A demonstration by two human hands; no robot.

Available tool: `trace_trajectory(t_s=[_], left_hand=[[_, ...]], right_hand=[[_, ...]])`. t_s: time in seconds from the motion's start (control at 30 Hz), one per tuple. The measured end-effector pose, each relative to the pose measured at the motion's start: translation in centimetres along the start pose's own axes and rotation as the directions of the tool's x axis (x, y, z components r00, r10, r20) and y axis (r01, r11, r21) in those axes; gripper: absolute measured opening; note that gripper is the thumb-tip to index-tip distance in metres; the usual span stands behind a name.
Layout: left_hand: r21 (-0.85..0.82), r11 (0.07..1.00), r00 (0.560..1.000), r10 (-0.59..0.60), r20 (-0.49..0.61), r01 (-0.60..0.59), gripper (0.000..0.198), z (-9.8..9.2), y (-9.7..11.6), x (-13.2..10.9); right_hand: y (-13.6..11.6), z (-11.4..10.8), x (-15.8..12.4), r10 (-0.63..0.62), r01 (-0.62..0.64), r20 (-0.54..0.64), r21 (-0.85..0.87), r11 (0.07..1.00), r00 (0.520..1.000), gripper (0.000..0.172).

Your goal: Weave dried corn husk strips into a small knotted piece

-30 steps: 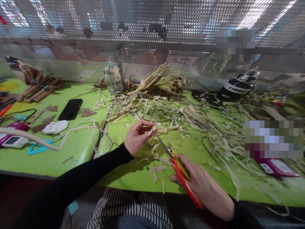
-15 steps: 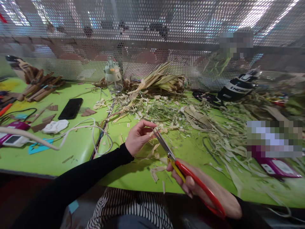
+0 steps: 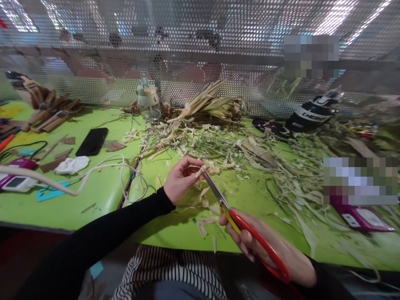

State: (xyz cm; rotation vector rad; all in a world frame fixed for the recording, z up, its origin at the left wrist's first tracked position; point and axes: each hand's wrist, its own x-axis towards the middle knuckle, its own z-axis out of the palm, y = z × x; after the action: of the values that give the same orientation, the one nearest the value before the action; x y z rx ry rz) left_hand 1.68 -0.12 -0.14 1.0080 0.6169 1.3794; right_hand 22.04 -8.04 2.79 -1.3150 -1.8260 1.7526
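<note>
My left hand pinches a small pale piece of dried husk between thumb and fingers. In my right hand is a pair of scissors with red and yellow handles. The tips of the blades meet the pale piece right at my left fingertips, and the blades look nearly closed. Curled pale husk scraps lie on the green table under and between my hands.
Beyond my hands lie green and pale shreds and a bundle of dried husks. A clear bottle, a phone and a white cable are to the left. A black bottle leans at right, near a purple device.
The scissor handles have drawn closer together and the blades have closed further at the pale piece. My left hand has stayed in nearly the same place.
</note>
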Motion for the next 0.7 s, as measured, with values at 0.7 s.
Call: trace_trajectory(t_s=[0.7], left_hand=[[0.021, 0.999, 0.999, 0.045, -0.008, -0.045, 0.029, -0.09, -0.23, -0.06]], right_hand=[[0.09, 0.55, -0.47, 0.082, -0.078, -0.038, 0.102, 0.992, 0.996, 0.052]])
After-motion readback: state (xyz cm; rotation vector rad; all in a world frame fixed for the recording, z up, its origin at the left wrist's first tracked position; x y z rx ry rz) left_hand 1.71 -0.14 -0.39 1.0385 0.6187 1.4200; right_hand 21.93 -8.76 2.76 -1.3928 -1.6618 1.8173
